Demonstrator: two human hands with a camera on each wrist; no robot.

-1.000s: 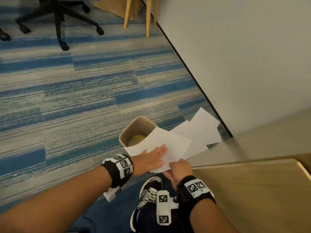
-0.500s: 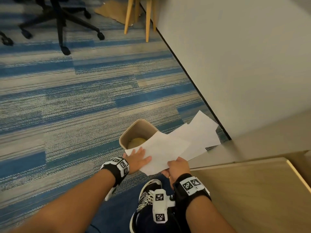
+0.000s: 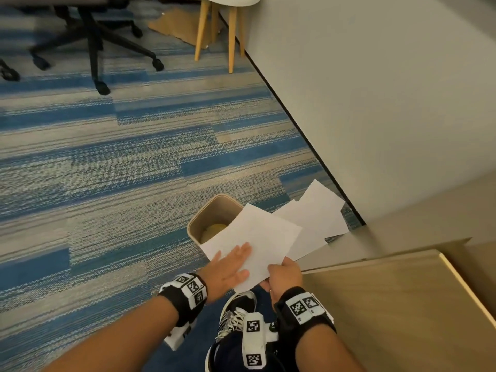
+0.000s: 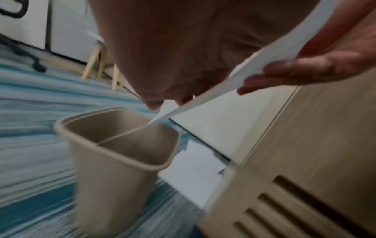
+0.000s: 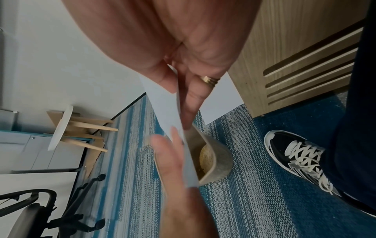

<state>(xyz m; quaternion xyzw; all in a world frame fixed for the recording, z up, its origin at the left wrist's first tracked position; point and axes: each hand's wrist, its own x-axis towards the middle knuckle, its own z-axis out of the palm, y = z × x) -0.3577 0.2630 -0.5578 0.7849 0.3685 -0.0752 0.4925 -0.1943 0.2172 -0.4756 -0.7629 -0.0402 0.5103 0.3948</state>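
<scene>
A white sheet of paper (image 3: 260, 234) hangs over a beige waste bin (image 3: 196, 221) on the carpet. My left hand (image 3: 230, 264) lies flat on top of the sheet, fingers straight. My right hand (image 3: 281, 273) pinches the sheet's near corner between thumb and fingers. In the right wrist view the sheet (image 5: 168, 116) is edge-on, with the thumb on one face, the ringed fingers (image 5: 195, 96) on the other and the left hand (image 5: 175, 170) against it. A yellowish lump (image 5: 206, 156) lies in the bin (image 5: 221, 165). In the left wrist view the sheet's edge (image 4: 213, 91) dips over the bin (image 4: 114, 161).
More white sheets (image 3: 314, 218) lie on the carpet beside the bin, against the grey wall (image 3: 375, 103). A wooden cabinet (image 3: 397, 304) with vent slots stands at my right. My shoe (image 3: 236, 312) is just behind the bin. An office chair base (image 3: 94, 49) and a stool (image 3: 230, 36) stand farther off.
My left hand drew back to the sheet's left edge, then slid forward onto it again. The right hand kept its pinch. The view tilted slightly upward.
</scene>
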